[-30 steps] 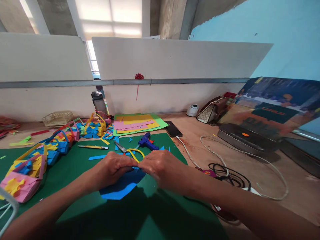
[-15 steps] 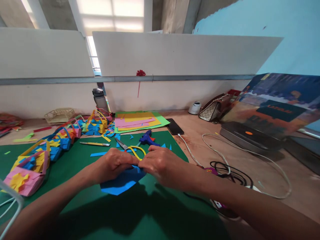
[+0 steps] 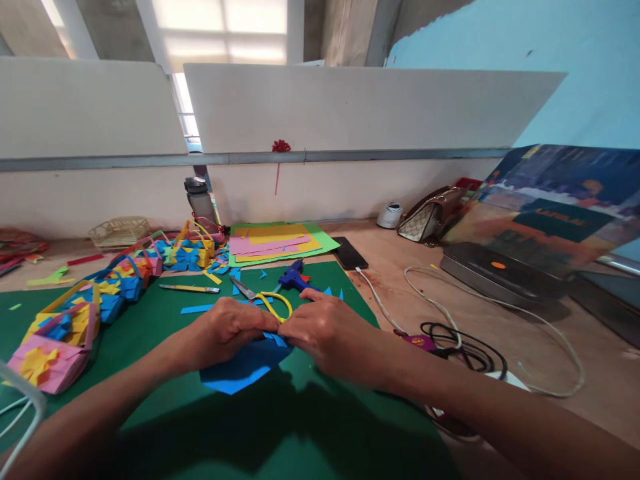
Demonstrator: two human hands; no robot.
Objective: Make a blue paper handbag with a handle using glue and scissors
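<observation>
Above the green mat, my left hand (image 3: 235, 333) is closed on a piece of blue paper (image 3: 243, 370) with a folded upper edge. My right hand (image 3: 325, 330) pinches the same paper at its upper right corner, the fingertips of both hands nearly meeting. The paper's lower part hangs free, tilted toward me. Just beyond the fingertips lie scissors with yellow handles (image 3: 275, 305), and a blue glue gun (image 3: 295, 275) is behind them. What the fingers cover of the fold is hidden.
Several small paper baskets (image 3: 57, 347) line the mat's left side. A yellow cutter knife (image 3: 189, 289) and blue scraps lie on the green mat (image 3: 165, 427). Behind are stacked coloured sheets (image 3: 280, 243), a phone (image 3: 351, 253) and a bottle (image 3: 201, 200). Cables (image 3: 465, 343) coil at right.
My right hand has shifted slightly, its thumb now raised a little. A folded blue strip shows more plainly at the paper's upper edge. Both hands still hold the paper.
</observation>
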